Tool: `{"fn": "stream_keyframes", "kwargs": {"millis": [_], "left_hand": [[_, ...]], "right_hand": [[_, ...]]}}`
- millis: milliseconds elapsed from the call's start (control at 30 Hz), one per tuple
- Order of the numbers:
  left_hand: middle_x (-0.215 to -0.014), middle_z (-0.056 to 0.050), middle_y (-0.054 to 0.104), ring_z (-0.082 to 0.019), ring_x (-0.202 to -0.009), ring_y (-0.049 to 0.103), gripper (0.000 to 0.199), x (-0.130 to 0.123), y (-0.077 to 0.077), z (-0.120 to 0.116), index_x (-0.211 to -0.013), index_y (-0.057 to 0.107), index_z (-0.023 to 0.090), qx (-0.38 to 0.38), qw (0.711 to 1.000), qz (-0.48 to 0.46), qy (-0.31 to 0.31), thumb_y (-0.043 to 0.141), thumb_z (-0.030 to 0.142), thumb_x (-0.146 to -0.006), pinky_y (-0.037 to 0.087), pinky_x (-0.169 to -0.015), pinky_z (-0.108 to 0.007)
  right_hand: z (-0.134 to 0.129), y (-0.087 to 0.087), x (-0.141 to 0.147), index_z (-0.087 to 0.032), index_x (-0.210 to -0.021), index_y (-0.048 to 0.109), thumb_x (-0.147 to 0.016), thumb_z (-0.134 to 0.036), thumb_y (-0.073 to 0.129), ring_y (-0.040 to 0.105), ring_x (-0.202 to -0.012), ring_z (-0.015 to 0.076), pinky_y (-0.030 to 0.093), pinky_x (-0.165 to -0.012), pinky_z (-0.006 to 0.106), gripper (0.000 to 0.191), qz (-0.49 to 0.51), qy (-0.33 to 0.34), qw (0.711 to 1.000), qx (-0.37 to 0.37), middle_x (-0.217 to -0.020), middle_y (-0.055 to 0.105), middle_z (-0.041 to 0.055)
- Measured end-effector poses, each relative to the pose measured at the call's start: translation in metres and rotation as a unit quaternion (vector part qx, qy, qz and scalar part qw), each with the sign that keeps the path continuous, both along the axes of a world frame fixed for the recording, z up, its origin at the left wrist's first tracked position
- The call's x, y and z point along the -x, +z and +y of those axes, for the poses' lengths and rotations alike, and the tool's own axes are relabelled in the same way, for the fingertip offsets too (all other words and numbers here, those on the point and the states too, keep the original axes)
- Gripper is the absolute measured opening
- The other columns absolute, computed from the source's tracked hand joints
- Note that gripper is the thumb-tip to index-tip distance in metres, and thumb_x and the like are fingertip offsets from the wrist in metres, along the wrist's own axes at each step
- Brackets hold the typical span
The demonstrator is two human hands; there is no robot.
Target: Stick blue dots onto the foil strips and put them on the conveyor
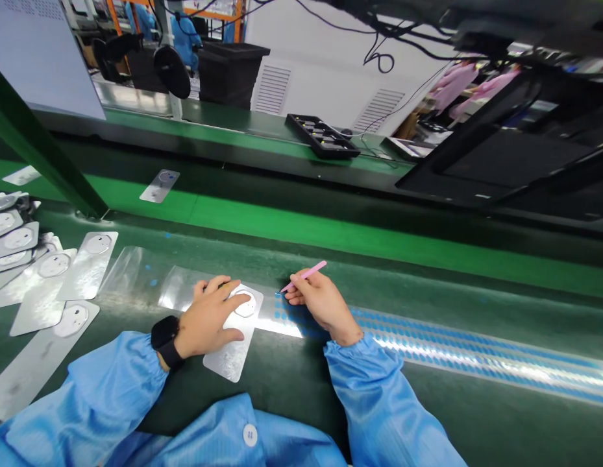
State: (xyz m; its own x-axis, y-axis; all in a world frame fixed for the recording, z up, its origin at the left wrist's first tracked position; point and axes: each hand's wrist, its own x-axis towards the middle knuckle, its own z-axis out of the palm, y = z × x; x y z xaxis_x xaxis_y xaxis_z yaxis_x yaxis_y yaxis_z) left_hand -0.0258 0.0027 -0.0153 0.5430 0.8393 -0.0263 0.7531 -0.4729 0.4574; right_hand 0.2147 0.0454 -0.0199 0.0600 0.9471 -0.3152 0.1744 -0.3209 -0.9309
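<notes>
The person at the desk (pixel 301 395) is working with both bare hands close together, a black smartwatch (pixel 165 340) strapped on the left wrist and blue sleeves (pixel 101 395) gathered at both cuffs. The left hand (pixel 207 318) is pressing down on a silver rectangular card (pixel 228 363), its fingers (pixel 223 292) spread moderately wide and curving around the card's round patch (pixel 245 303) without pinching anything. The card is lying across a clear film strip (pixel 476 350) printed with rows of small blue dots. The right hand (pixel 320 305) is hovering just beside the card over those dots, its fingers (pixel 301 292) closed narrowly around a pair of pink tweezers (pixel 306 275), whose tip is pointing toward the card and appears to be just above the film. More silver cards (pixel 52 292) are lying overlapped in a loose spread on the desk to the left, well apart from the hands, and another silver card (pixel 159 186) is sitting alone on the green belt (pixel 330 224) farther ahead. Beyond it, a black tray (pixel 323 136) is resting on the far green ledge.
</notes>
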Motion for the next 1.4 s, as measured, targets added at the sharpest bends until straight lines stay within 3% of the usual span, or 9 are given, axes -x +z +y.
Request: {"fn": "stream_keyframes", "kwargs": {"millis": [133, 267, 433, 600, 867, 1400], "left_hand": [[-0.140, -0.011, 0.048, -0.035, -0.131, 0.031, 0.054, -0.001, -0.002, 0.001, -0.125, 0.053, 0.025, -0.004, 1.000, 0.004, 0.021, 0.072, 0.030, -0.074, 0.024, -0.100, -0.055], [-0.135, -0.009, 0.052, -0.034, -0.130, 0.033, 0.063, -0.002, -0.003, 0.003, -0.125, 0.052, 0.025, 0.015, 0.999, -0.008, 0.042, 0.077, 0.035, -0.068, 0.025, -0.100, -0.053], [-0.128, -0.005, 0.057, -0.034, -0.128, 0.033, 0.066, -0.004, -0.002, 0.004, -0.124, 0.053, 0.026, 0.007, 0.998, -0.012, 0.060, 0.079, 0.040, -0.064, 0.026, -0.098, -0.051], [-0.121, -0.003, 0.062, -0.035, -0.130, 0.030, 0.056, -0.004, 0.000, 0.001, -0.121, 0.055, 0.028, 0.000, 0.999, -0.014, 0.039, 0.074, 0.038, -0.070, 0.023, -0.097, -0.053], [-0.116, -0.003, 0.063, -0.036, -0.127, 0.033, 0.045, -0.004, 0.001, 0.000, -0.110, 0.063, 0.028, -0.018, 0.999, -0.006, 0.040, 0.076, 0.041, -0.069, 0.023, -0.094, -0.053], [-0.118, -0.005, 0.063, -0.036, -0.124, 0.036, 0.043, -0.005, 0.000, -0.001, -0.107, 0.066, 0.027, -0.028, 0.999, 0.008, 0.044, 0.076, 0.043, -0.069, 0.026, -0.090, -0.052]], "right_hand": [[0.000, 0.002, -0.001, -0.018, -0.068, 0.057, -0.067, -0.049, 0.073, 0.063, -0.053, 0.0137, 0.053, -0.050, 0.023, 0.035, 0.018, -0.007, 1.000, 0.007, -0.058, 0.065, 0.0033], [-0.004, 0.011, -0.003, -0.018, -0.066, 0.058, -0.058, -0.057, 0.076, 0.064, -0.055, 0.0140, 0.053, -0.052, 0.024, 0.044, 0.051, -0.002, 0.999, 0.015, -0.059, 0.066, 0.0042], [-0.020, 0.022, 0.022, -0.019, -0.069, 0.057, -0.060, -0.060, 0.073, 0.065, -0.055, 0.0160, 0.054, -0.052, 0.026, 0.045, 0.065, 0.032, 0.997, 0.000, -0.059, 0.066, 0.0034], [-0.032, 0.013, 0.045, -0.019, -0.068, 0.055, -0.064, -0.061, 0.070, 0.063, -0.050, 0.0157, 0.052, -0.047, 0.026, 0.045, 0.042, 0.054, 0.997, 0.019, -0.056, 0.065, 0.0033], [-0.032, -0.005, 0.045, -0.018, -0.073, 0.056, -0.069, -0.055, 0.068, 0.062, -0.049, 0.0147, 0.053, -0.047, 0.026, 0.039, 0.030, 0.035, 0.999, 0.027, -0.057, 0.065, 0.0022], [-0.032, -0.001, 0.050, -0.018, -0.075, 0.055, -0.082, -0.033, 0.060, 0.064, -0.049, 0.0142, 0.053, -0.048, 0.024, 0.018, 0.006, 0.035, 0.999, 0.031, -0.058, 0.066, 0.0018]]}}
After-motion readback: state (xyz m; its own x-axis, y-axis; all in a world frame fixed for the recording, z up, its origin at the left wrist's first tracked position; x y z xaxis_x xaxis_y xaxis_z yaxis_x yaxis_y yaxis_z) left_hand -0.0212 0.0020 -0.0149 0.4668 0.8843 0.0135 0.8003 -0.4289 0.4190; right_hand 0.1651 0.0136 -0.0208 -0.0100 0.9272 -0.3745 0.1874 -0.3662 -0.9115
